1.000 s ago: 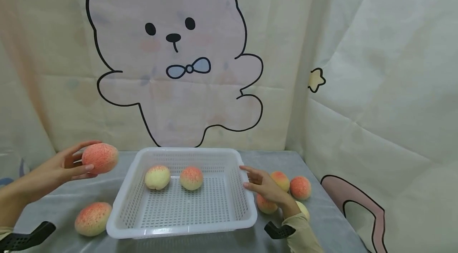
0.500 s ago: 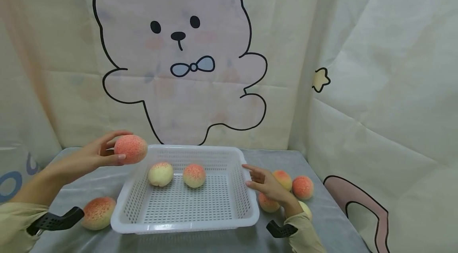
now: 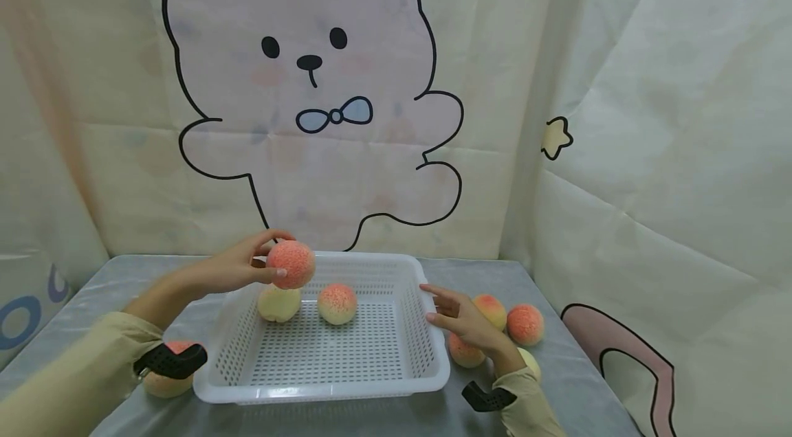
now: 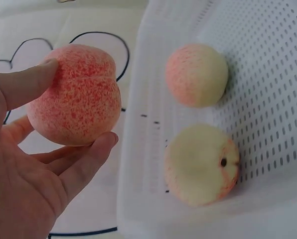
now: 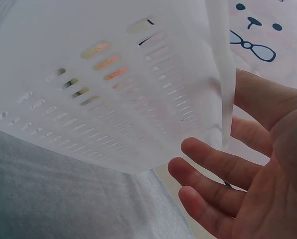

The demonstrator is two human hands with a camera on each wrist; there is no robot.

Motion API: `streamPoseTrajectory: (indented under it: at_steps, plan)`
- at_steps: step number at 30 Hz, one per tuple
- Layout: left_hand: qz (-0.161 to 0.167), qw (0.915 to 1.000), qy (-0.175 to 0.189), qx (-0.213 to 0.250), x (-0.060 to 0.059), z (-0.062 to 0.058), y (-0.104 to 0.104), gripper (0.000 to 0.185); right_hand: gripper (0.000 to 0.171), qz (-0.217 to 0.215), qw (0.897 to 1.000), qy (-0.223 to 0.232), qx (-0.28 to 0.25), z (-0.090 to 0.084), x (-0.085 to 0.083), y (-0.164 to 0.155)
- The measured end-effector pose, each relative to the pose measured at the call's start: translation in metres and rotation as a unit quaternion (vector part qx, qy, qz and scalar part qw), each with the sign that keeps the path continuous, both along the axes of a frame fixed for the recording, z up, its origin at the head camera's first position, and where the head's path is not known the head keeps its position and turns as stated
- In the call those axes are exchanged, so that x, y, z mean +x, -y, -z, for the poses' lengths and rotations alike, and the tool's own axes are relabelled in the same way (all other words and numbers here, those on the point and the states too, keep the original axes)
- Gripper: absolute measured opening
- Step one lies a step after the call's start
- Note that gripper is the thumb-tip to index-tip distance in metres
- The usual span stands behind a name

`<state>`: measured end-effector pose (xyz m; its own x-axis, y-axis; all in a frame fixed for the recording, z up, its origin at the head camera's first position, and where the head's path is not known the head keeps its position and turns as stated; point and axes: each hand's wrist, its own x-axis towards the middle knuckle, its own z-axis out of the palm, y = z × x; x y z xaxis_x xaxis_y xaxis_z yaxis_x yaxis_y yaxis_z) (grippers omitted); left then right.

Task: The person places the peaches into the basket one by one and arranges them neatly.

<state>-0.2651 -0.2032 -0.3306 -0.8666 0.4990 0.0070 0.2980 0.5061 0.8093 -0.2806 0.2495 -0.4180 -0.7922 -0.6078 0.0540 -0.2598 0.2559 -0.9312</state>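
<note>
1. Left hand (image 3: 238,265): thumb and fingers curled round a red-speckled peach (image 3: 291,264), holding it in the air over the far left corner of the white basket (image 3: 322,382). The left wrist view shows the thumb on top and the fingers cupped beneath; firm hold, the fruit clear of the basket wall.
2. Right hand (image 3: 460,321): fingers spread and mostly straight, holding nothing. It sits at the basket's right wall; the right wrist view puts the fingertips just beside the perforated side, and I cannot tell whether they touch it.
3. Two peaches lie inside the basket near its far wall: a pale yellow one (image 3: 279,304) directly under the held fruit, and a pinker one (image 3: 337,304) just beside it.
4. Loose peaches on the grey tabletop (image 3: 575,382): one at the basket's near left corner, partly hidden by the left sleeve (image 3: 164,382); several clustered to the right, behind the right hand, among them one at the far edge of the group (image 3: 525,324).
5. Step in hand, by my reading: carrying a peach to the basket, at the point of release.
6. Next move calls for lowering the fruit onto free mesh beside the pale peach, not on top of it, then opening the fingers. The right hand looks placed to steady the basket.
</note>
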Motion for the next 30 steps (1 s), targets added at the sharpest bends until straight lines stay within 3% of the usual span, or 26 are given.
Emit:
streamPoseTrajectory:
  at_steps: [6,10,20,30]
  plan:
    - [0.033,0.9991,0.02,0.016,-0.01,0.009,-0.028,0.053,0.064,-0.001,1.0,-0.006,0.003,0.004,0.0,0.001]
    - [0.055,0.998,0.009,0.029,-0.017,0.015,-0.043,0.051,0.063,-0.007,1.0,-0.004,0.002,0.005,0.001,0.0]
    - [0.061,0.9979,-0.01,0.02,-0.032,0.015,-0.083,0.049,0.065,0.004,1.0,-0.005,0.007,0.001,-0.001,-0.002]
    - [0.098,0.9949,-0.022,0.01,-0.037,0.024,-0.111,0.053,0.063,0.004,1.0,-0.008,0.009,0.0,0.0,-0.001]
